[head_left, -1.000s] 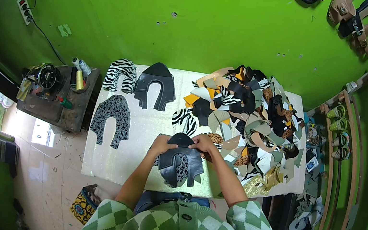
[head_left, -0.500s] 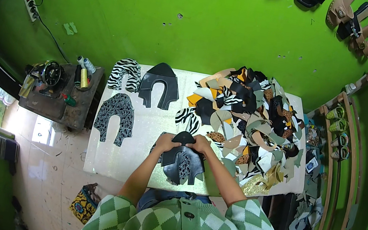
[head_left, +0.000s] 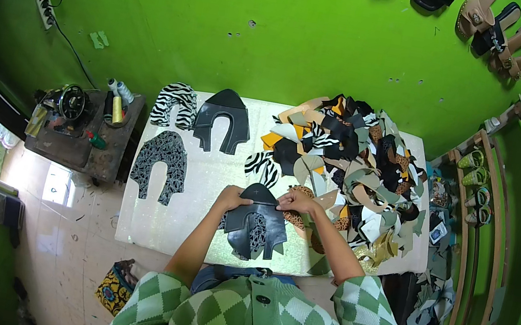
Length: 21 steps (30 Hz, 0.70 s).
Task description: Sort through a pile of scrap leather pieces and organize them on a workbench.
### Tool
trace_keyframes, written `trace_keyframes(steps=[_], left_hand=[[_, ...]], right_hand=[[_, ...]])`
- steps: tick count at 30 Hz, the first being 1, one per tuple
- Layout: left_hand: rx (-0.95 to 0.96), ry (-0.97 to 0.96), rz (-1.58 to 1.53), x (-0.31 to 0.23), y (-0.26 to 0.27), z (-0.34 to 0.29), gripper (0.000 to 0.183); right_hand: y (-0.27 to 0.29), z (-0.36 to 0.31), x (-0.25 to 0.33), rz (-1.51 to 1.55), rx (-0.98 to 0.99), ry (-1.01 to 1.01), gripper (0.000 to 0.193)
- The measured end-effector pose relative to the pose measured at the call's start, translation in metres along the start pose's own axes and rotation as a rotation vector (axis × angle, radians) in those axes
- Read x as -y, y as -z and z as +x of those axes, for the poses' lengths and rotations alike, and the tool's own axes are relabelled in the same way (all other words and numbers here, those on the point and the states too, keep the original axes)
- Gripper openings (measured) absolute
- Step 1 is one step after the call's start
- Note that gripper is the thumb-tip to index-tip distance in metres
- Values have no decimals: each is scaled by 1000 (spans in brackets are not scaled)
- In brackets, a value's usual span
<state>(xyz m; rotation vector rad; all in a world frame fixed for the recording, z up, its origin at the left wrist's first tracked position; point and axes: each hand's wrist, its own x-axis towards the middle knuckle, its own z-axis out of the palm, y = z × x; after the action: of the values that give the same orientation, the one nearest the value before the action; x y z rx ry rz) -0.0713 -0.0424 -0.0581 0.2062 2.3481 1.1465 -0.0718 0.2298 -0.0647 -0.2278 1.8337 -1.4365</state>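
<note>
A black leather shoe-upper piece (head_left: 239,217), arched with two legs, lies near the table's front edge. Through its middle gap shows a grey-and-black patterned piece (head_left: 258,229) underneath. My left hand (head_left: 234,198) has its fingers closed on the black piece's left side, just below the rounded top. On the opposite side, my right hand (head_left: 296,202) pinches the edge between thumb and fingers. Farther left lie three similar arched pieces: a zebra-striped one (head_left: 176,96), a black one (head_left: 225,103) and a grey-and-black patterned one (head_left: 162,147).
A heap of mixed material scraps (head_left: 351,157) covers the right part of the white table (head_left: 202,180). A sewing machine (head_left: 71,105) with thread spools (head_left: 118,111) stands at the left. Wooden racks (head_left: 492,222) with sandals (head_left: 475,176) line the right wall.
My right hand has shifted rightward, from pressing at the black piece's top to pinching its right edge. My left hand has moved slightly outward. More of the black top now shows.
</note>
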Motion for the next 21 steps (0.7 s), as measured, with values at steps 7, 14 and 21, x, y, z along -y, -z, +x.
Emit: trace_keyframes(steps=[7,14,21], left_hand=[[-21,18,16,3,-6,3,36],[-47,14,55,11,-10,5,38],[-25,22,26,3,-8,-1,39]], right_hand=[[-9,7,-14,-295,-216,38,21],[-14,5,-7,-89,-200,86,19],[-21,3,3,-199,-322,18,23]])
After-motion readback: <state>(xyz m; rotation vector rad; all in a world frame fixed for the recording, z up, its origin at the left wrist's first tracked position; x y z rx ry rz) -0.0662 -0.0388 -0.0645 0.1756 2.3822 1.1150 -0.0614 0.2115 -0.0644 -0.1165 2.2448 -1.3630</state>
